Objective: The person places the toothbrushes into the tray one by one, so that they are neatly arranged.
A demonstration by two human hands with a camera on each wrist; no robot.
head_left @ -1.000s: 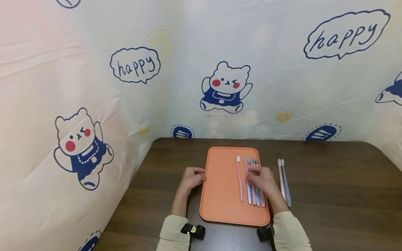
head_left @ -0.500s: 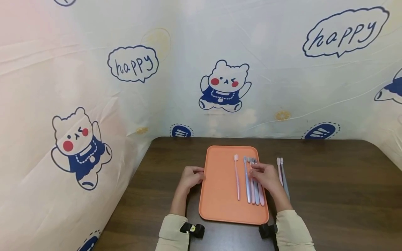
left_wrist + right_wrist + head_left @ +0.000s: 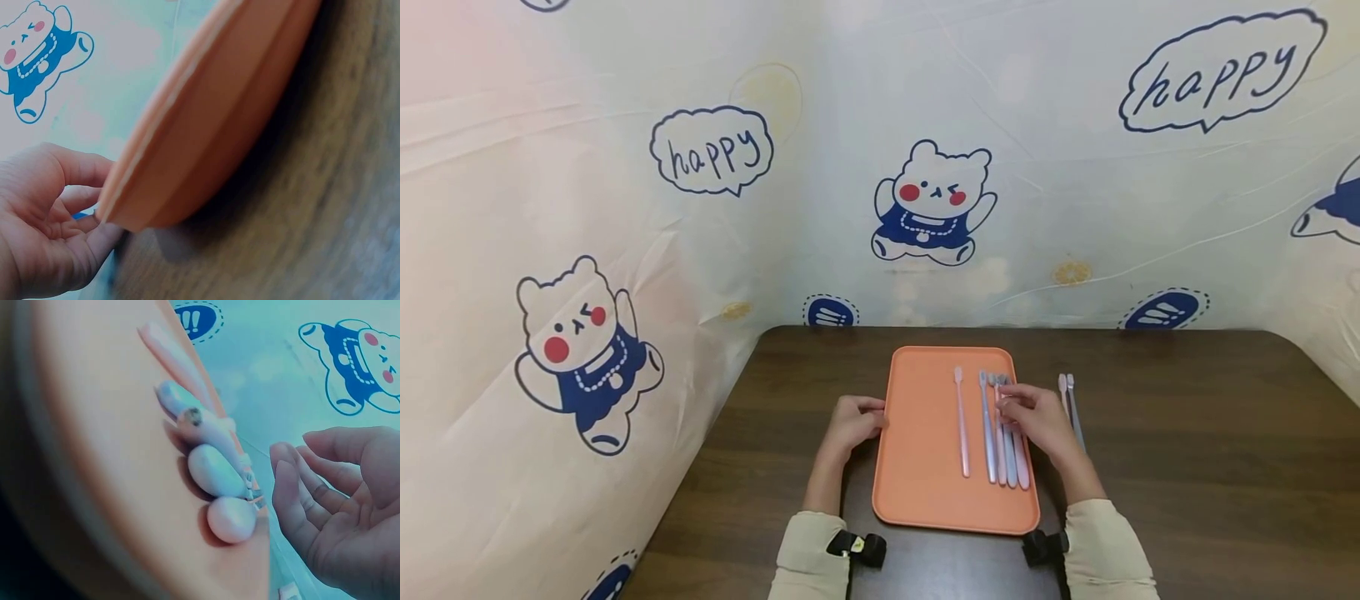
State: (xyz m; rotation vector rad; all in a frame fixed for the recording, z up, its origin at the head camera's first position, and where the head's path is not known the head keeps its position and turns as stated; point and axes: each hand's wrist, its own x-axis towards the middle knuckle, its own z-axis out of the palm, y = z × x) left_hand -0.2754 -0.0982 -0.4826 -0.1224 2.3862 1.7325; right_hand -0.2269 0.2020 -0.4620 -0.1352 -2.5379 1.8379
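An orange tray (image 3: 917, 450) lies on the table. My left hand (image 3: 853, 425) pinches its left rim; in the left wrist view, the thumb and fingers of that hand (image 3: 56, 225) meet at the tray's edge (image 3: 206, 119). One pink toothbrush (image 3: 962, 433) lies alone near the tray's middle. To its right, several pink and bluish toothbrushes (image 3: 988, 442) lie side by side. Over this row hovers my right hand (image 3: 1037, 421), hiding part of it. The right wrist view shows that hand (image 3: 350, 500) loosely curled around nothing, apart from the rounded handle ends (image 3: 231, 520).
Right of the tray, a grey-blue toothbrush (image 3: 1076, 417) and a pink toothbrush (image 3: 1063, 385) lie on the dark wooden table (image 3: 1210, 450), partly behind my right hand and forearm. A printed curtain (image 3: 1045, 108) hangs behind the table and along its left side.
My right hand has drawn a little to the right over the row. The lone pink toothbrush has rolled slightly left, away from the others. The left hand stays on the rim.
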